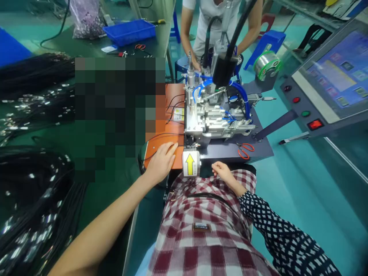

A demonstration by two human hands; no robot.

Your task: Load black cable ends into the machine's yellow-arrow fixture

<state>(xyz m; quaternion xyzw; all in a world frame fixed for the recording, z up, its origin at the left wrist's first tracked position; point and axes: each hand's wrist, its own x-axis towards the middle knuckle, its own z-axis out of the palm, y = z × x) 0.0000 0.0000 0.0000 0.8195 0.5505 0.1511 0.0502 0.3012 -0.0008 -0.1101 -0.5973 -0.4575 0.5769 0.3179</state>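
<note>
My left hand (161, 163) lies flat on an orange plate (172, 115), its fingertips pressing a thin black cable (162, 135) near the mouth of a small metal machine (212, 119). My right hand (223, 171) rests loosely curled on my checked lap, beside a white label with a yellow arrow (190, 163), holding nothing I can see. The machine has blue air hoses and a black duct (227, 57) rising from it.
Bundles of black cables (31, 207) fill the green table at left. Red-handled scissors (245, 150) lie on the machine's dark base. A control panel with a touch screen (339, 73) stands at right. Another person stands behind the machine, hands near it. A blue tray (129, 31) sits far back.
</note>
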